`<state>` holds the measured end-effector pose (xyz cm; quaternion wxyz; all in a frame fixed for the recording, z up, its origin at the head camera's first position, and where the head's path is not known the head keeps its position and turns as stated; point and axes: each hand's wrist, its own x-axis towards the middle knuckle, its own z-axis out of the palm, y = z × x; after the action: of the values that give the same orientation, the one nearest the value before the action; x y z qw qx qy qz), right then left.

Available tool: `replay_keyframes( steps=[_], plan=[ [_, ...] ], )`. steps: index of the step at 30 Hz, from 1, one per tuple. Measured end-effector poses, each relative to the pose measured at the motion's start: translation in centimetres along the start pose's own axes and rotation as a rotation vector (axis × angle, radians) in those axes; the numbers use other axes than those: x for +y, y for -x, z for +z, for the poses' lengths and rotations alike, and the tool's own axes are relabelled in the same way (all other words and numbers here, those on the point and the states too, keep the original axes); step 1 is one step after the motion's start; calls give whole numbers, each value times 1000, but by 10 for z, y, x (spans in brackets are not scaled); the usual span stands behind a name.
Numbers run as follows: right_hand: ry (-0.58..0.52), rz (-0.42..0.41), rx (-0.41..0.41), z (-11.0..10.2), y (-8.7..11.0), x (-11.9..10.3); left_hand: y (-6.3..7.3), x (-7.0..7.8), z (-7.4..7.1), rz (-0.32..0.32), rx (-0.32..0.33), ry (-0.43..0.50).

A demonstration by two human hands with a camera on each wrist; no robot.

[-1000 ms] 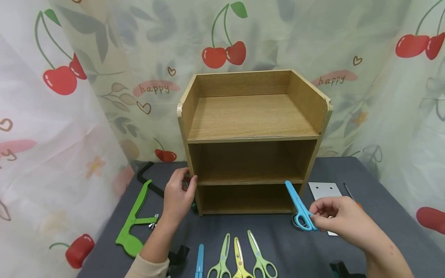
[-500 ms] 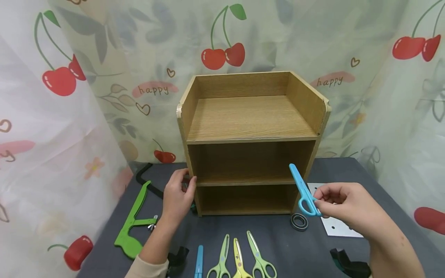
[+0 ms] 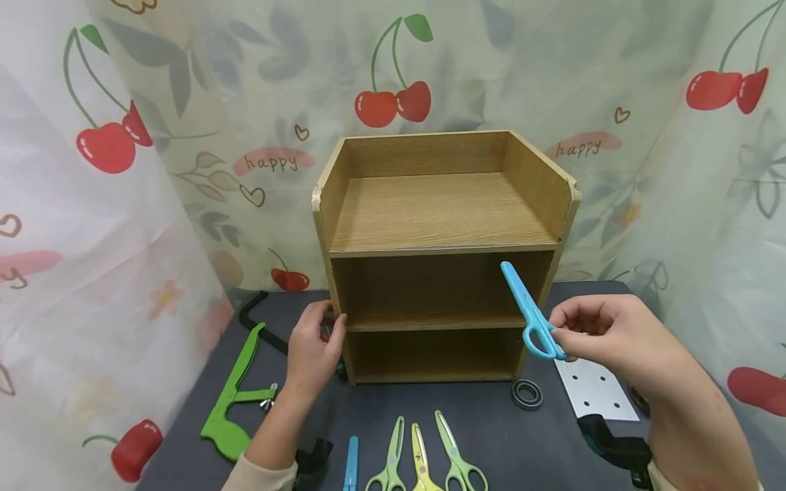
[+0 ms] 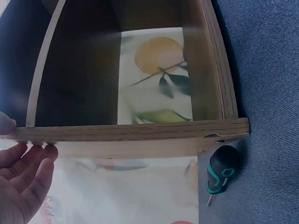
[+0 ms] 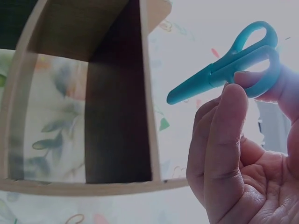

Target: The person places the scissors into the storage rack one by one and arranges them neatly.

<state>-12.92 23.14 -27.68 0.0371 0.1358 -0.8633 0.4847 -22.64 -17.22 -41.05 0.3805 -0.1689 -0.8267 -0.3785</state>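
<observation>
In the head view a small wooden shelf (image 3: pixel 442 252) stands upright on the dark table. My left hand (image 3: pixel 314 351) holds the front edge of its left side panel; in the left wrist view the thumb lies on one face and the fingers (image 4: pixel 44 154) on the other. My right hand (image 3: pixel 614 334) pinches a pair of blue scissors (image 3: pixel 533 320) by the handle loops, in the air before the shelf's right side. Their tip points up and left. In the right wrist view the scissors (image 5: pixel 224 65) look closed, with the blades covered in blue.
Green scissors (image 3: pixel 393 457), yellow scissors (image 3: pixel 422 460), another green pair (image 3: pixel 456 457) and a blue piece (image 3: pixel 351 464) lie in front. A black ring (image 3: pixel 527 394) and a white holed plate (image 3: pixel 595 389) lie right, a green-handled saw (image 3: pixel 236 402) left. A screwdriver (image 4: pixel 223 168) lies beside the shelf.
My right hand has lifted the blue scissors higher, away from the black ring and the white plate, which now show more. My left hand stays on the shelf's side panel.
</observation>
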Motion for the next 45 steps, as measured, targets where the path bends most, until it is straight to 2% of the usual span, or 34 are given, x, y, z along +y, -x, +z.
replay_keyframes(
  steps=[9,13,20,26,35,45],
  plan=[
    [-6,-47,5,-2,-12,-29,1,-2,0,-3,0,-2],
    [-24,-36,4,-3,-20,-39,0,-2,0,-1,0,-1],
    [-67,-68,11,-5,-42,-57,1,-4,1,12,6,-14],
    [-63,-39,17,-5,-64,-74,0,-4,2,16,4,-17],
    [8,-25,-8,4,-92,-98,-1,-1,1,12,-3,-7],
    [8,-37,-28,23,-123,-119,0,-2,0,16,0,-19]
  ],
)
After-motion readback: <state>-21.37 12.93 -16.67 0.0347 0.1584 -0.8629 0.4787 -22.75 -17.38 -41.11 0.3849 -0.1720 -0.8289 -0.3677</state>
